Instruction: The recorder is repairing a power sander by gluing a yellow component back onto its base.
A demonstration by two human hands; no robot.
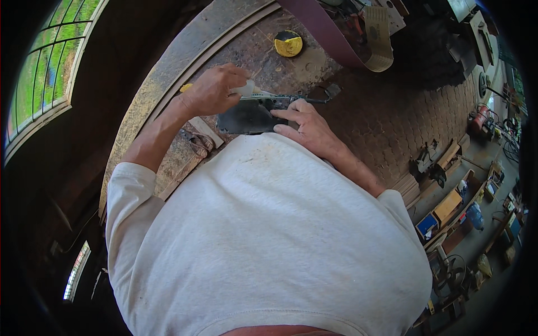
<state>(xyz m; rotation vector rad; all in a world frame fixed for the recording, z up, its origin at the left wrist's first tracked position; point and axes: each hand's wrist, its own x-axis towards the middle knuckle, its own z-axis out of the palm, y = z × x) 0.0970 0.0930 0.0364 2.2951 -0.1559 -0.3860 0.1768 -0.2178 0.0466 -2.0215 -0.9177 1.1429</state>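
In front of my body a flat black panel-like case point(245, 117) lies near the bench edge, with small fittings along its far side. My left hand point(217, 89) is closed around a small translucent white bottle point(246, 88), tilted so its thin nozzle points right, at the far edge of the case. Whether the tip touches is too small to tell. My right hand point(305, 126) grips the right end of the case, fingers lying over its top. A dark rod-like part point(318, 101) sticks out beyond that hand.
A round yellow and black tin point(288, 43) stands farther back on the worn workbench point(246, 42). A maroon sanding belt point(330, 33) hangs at the bench's far right. Left of the case lie a wood strip point(206, 131) and a looped tool point(202, 145). Right is a paved floor point(381, 123).
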